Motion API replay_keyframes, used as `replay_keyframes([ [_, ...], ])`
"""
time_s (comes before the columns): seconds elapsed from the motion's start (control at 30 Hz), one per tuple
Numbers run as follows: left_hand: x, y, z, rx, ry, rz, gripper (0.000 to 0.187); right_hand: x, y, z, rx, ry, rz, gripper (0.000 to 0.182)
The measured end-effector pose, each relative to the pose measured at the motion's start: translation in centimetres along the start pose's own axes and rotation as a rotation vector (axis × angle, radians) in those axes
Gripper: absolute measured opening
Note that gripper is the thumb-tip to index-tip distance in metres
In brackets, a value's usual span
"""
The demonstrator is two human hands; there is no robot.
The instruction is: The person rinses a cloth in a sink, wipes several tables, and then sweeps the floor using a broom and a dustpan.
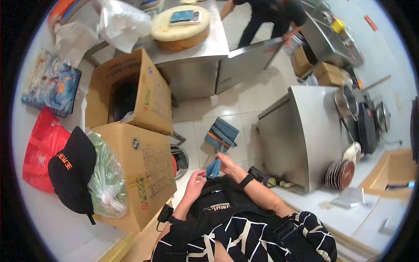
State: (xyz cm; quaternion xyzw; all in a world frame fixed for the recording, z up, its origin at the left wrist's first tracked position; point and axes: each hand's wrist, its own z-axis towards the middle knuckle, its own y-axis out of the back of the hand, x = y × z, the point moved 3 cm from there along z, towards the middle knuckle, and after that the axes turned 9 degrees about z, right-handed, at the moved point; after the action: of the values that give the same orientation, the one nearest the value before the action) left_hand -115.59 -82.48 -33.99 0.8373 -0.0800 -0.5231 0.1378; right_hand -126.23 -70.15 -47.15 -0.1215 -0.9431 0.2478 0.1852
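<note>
A folded blue cloth-like piece (pixel 213 168) is between my two hands, close in front of my apron. My right hand (pixel 226 163) has its fingers closed around the upper part of it. The fingers of my left hand (pixel 195 183) are bent in a pinch at its lower left edge. Just beyond my right fingertips, a narrow grey shape (pixel 219 147) overlaps a blue-grey folded item with an orange stripe (pixel 221 132) near the tiled floor. What the grey shape is, I cannot tell.
Cardboard boxes (pixel 150 174), a black cap (pixel 72 168) and a bag of greens (pixel 107 179) stand left. Ahead is a steel table (pixel 187 54) with a scale (pixel 185 18) on a round board. A steel cabinet (pixel 301 135) is right; a person (pixel 270 17) stands beyond.
</note>
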Motion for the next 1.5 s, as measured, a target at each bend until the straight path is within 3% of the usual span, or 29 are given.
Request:
replay_keyframes([
  [0.03,0.3,-0.8,-0.1,0.028,-0.019,0.016,0.033,-0.9,0.8,-1.3,-0.001,0.016,0.006,0.022],
  [0.1,-0.4,-2.9,-0.1,-0.017,-0.376,0.536,0.042,-3.5,3.0,-3.3,-0.014,0.025,0.02,0.021],
  [0.17,1.8,-5.7,-0.4,0.102,-0.432,0.547,0.044,-6.4,5.1,-4.1,0.008,-0.035,0.072,0.018],
  [0.23,5.8,-9.0,-0.4,0.355,-0.423,0.528,0.036,-8.3,6.1,-5.7,0.069,0.012,0.041,0.021],
  [0.27,6.6,-10.3,-1.1,0.252,-0.49,0.687,0.027,-8.6,6.5,-6.6,0.073,0.0,0.017,0.022],
  [0.43,6.5,-11.9,-4.9,0.399,-0.462,0.98,0.025,-11.3,8.0,-13.3,0.111,0.007,-0.088,0.027],
  [0.5,9.2,-11.8,-5.6,0.432,-0.326,0.752,0.026,-13.2,8.3,-15.6,0.194,-0.08,-0.16,0.031],
  [0.53,10.7,-12.0,-6.0,0.575,-0.173,0.764,0.029,-14.5,9.1,-15.7,0.21,-0.081,-0.168,0.035],
  [0.67,9.2,-11.8,-10.6,0.609,-0.313,0.88,0.03,-18.2,10.0,-19.0,0.175,-0.098,-0.151,0.035],
  [0.77,10.3,-12.3,-13.5,0.762,-0.373,1.045,0.032,-22.4,11.4,-19.6,0.271,-0.094,-0.058,0.028],
  [0.83,10.6,-12.0,-15.2,0.799,-0.409,1.082,0.034,-23.0,11.2,-23.1,0.17,-0.135,-0.08,0.02],
  [0.87,10.8,-11.5,-15.6,0.771,-0.434,1.099,0.036,-23.9,12.3,-23.9,-0.041,-0.171,-0.141,0.018],
  [0.93,13.5,-9.6,-14.8,0.774,-0.44,1.045,0.035,-28.0,17.1,-24.0,-0.023,-0.092,-0.149,0.017],
  [1.03,14.5,-8.1,-14.8,0.809,-0.421,0.951,0.032,-30.9,20.1,-32.1,-0.093,-0.034,-0.309,0.017],
  [1.1,15.0,-8.6,-15.3,0.832,-0.513,0.96,0.031,-36.1,25.1,-34.7,0.059,0.128,-0.139,0.019],
  [1.17,15.1,-9.6,-17.0,0.849,-0.501,1.022,0.031,-38.0,25.9,-42.1,-0.311,-0.025,-0.138,0.041],
  [1.23,18.7,-9.3,-17.6,0.863,-0.588,1.024,0.03,-40.4,25.8,-46.8,-0.332,0.072,-0.126,0.035],
  [1.27,17.8,-10.6,-18.9,0.91,-0.436,1.026,0.028,-42.8,28.8,-51.6,-0.37,-0.001,-0.081,0.054],
  [1.3,16.8,-12.6,-19.8,0.945,-0.296,1.029,0.026,-45.3,30.3,-54.3,-0.403,0.011,0.019,0.061],
  [1.37,19.0,-14.1,-20.8,1.032,-0.275,0.976,0.021,-49.8,31.7,-59.6,-0.47,0.078,0.184,0.061],
  [1.43,18.5,-16.4,-23.6,0.982,0.076,0.991,0.018,-55.4,33.5,-63.6,-0.548,0.136,0.355,0.051],
  [1.5,18.1,-18.2,-25.3,0.979,0.142,1.022,0.018,-61.5,34.7,-66.3,-0.584,0.094,0.404,0.045],
])
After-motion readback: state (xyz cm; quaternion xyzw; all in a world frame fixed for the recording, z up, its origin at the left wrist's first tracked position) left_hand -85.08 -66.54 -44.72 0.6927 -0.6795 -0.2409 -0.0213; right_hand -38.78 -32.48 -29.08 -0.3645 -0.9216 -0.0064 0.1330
